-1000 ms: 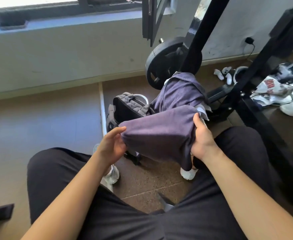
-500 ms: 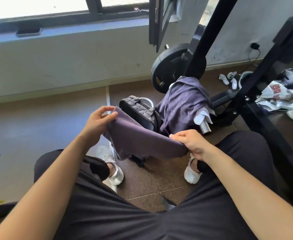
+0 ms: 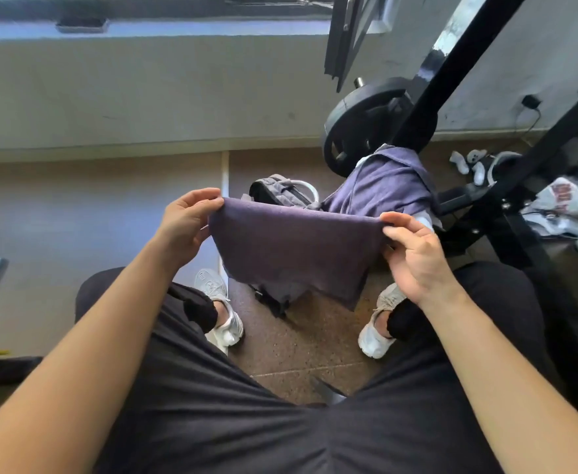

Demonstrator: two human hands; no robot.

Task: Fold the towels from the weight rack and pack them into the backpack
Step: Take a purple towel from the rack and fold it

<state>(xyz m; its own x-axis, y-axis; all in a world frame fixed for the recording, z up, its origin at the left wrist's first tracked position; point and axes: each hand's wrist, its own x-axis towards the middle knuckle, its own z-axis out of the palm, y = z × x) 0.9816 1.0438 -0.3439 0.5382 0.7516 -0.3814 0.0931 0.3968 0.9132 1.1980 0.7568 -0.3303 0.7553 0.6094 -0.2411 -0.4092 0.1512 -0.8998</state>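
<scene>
Black steel weight rack (image 3: 458,59) occupies 1 to 3 o'clock. Dark purple cloth towel (image 3: 291,254) hangs at centre, top edge stretched level. Second purple towel (image 3: 383,189) drapes on the rack at 1 o'clock of it. Grey fabric backpack (image 3: 277,192) stands on the floor at 12 o'clock, partly hidden behind the dark towel. Left-hand grip (image 3: 183,227) pinches its top-left corner between thumb and fingers; right-hand grip (image 3: 417,258) pinches the top-right corner.

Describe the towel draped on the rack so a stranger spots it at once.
Start at the black rack on the right and find its round plate. Just below the plate hangs the draped towel, beside the backpack. Unlike the held towel, nobody touches it, and it is a lighter, bluer purple.
</scene>
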